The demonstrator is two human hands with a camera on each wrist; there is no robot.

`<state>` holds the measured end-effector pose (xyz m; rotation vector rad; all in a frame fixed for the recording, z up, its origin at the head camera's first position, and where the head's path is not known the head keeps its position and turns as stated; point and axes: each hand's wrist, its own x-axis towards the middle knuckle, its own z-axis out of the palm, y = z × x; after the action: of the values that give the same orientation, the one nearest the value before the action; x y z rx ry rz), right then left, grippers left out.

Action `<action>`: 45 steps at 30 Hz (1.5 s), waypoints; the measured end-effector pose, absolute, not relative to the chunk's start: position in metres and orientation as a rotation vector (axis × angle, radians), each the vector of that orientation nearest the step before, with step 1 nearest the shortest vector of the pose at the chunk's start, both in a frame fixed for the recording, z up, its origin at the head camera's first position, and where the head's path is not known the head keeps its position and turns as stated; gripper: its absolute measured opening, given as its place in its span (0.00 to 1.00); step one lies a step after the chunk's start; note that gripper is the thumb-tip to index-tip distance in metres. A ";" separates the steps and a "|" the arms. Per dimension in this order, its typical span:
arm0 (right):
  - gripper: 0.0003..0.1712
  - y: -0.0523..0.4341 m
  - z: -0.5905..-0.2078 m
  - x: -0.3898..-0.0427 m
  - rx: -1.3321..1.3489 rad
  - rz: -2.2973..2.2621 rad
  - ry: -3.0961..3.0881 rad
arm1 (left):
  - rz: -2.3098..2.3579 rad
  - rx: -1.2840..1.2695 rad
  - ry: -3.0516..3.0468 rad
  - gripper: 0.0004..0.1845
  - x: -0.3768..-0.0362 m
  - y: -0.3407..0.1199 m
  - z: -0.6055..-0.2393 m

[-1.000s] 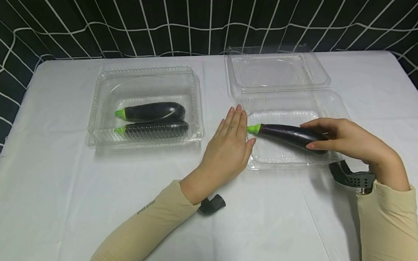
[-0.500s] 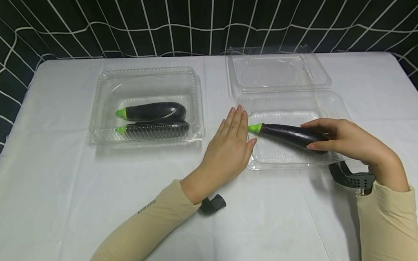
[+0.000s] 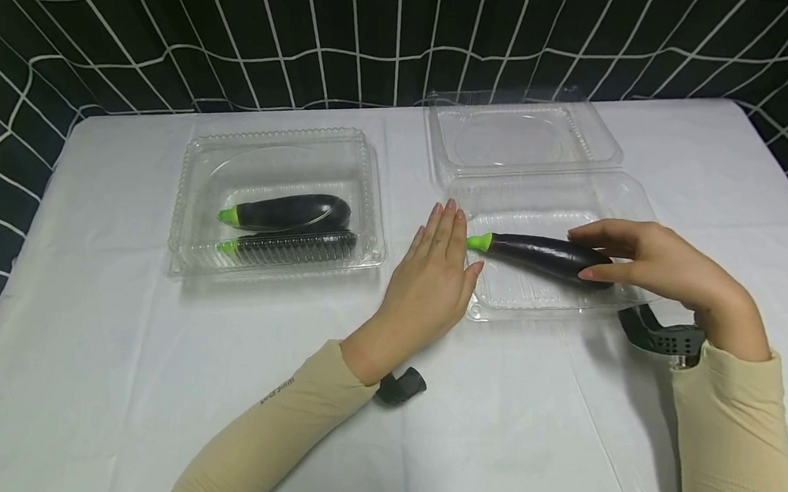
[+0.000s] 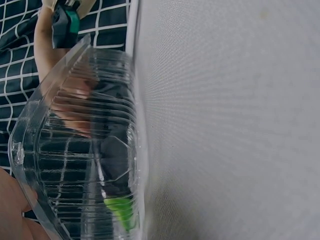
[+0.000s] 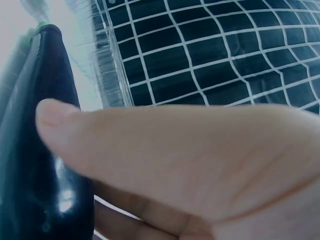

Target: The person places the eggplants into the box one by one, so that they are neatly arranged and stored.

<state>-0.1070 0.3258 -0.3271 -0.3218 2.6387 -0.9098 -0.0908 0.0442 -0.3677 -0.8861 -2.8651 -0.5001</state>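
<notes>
An eggplant (image 3: 539, 256) with a green stem end lies in the open clear plastic clamshell box (image 3: 528, 307) on the right, stem toward the left. My right hand (image 3: 663, 263) holds its thick end between thumb and fingers; in the right wrist view the thumb (image 5: 75, 132) lies over the dark skin, with fingers beyond it. My left hand (image 3: 429, 276) has straight fingers side by side, right at the box's left edge near the stem. Through the ribbed wall in the left wrist view, the eggplant's green stem end (image 4: 121, 212) shows.
The box's lid (image 3: 514, 136) lies folded back at the table's far side. On the left stands another clear box (image 3: 270, 143), its lid closed over two eggplants (image 3: 295, 213). A white cloth (image 3: 524, 442) covers the table; dark netted fabric (image 3: 355, 34) hangs behind.
Hardly anything differs. The fingers of my right hand have spread slightly at the eggplant's thick end; my left hand has stayed in place.
</notes>
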 end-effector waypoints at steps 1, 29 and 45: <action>0.28 0.326 -0.327 -0.108 -0.327 -0.918 2.647 | -0.497 -0.885 -2.861 0.32 -0.091 0.044 -0.368; 0.20 0.397 -0.297 -0.145 -0.191 -1.202 2.688 | -0.516 -0.885 -2.864 0.32 -0.091 0.044 -0.369; 0.14 0.422 -0.301 -0.203 -0.110 -1.106 2.589 | -0.541 -0.890 -2.835 0.32 -0.093 0.043 -0.372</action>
<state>-0.2027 0.4223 -0.3011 -0.1097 2.5893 -1.1057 -0.0930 0.0429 -0.3718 -0.8899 -2.8352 -0.5414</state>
